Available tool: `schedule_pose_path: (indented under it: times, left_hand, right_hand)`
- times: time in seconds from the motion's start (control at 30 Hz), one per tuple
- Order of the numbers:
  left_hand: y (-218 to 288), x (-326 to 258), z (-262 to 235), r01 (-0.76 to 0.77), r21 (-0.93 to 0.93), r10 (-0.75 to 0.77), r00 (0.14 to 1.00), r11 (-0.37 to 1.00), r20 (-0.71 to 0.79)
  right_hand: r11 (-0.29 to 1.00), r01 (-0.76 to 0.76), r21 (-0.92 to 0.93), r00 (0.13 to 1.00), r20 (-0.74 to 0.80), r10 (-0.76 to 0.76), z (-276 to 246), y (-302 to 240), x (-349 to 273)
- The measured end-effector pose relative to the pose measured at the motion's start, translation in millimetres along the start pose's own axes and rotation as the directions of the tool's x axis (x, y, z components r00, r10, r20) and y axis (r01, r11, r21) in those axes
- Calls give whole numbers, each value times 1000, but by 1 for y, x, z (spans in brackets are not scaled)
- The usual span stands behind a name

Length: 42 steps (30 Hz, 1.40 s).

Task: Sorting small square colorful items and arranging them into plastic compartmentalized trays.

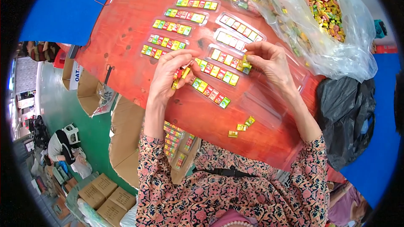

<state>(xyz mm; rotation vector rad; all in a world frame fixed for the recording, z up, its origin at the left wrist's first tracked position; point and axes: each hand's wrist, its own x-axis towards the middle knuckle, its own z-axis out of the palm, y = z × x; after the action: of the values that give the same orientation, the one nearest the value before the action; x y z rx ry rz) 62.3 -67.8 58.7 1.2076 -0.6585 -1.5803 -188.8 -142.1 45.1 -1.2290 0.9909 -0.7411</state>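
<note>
L hand [167,69]: grip curled round small red-yellow packets [185,73] | R hand [272,62]: grip pinching yellow packet [246,62] at end of clear tray [225,50] | three loose packets [241,127] near bench [130,25] edge | packet-filled clear bag [360,54], black bag [347,113] crowd right side

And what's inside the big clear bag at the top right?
Inside the clear bag is a heap of small colourful pieces, yellow, green and red ones. You can see those on top; the ones underneath are covered, so I can't tell what's at the bottom.
</note>
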Motion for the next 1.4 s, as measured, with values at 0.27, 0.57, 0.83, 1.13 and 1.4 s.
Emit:
schedule_pose_path:
  times: [0.27,0.57,0.83,1.13,1.4]
  left_hand:
    - [2,9,9,59,224,-52,998,973,-35]
    - [2,16,14,54,342,-55,998,938,-6]
    - [-3,17,12,62,480,-68,998,875,-4]
    - [-4,16,16,79,504,-86,996,860,-10]
    - [-4,17,18,76,449,-60,997,890,-51]
  right_hand:
    - [991,131,-22,991,-11,-131,42,10,37]
    - [727,528,-439,836,119,-536,64,23,51]
    - [654,596,-465,791,203,-577,58,24,53]
    - [710,506,-489,848,132,-514,58,28,50]
    - [477,622,-621,743,275,-610,53,31,49]
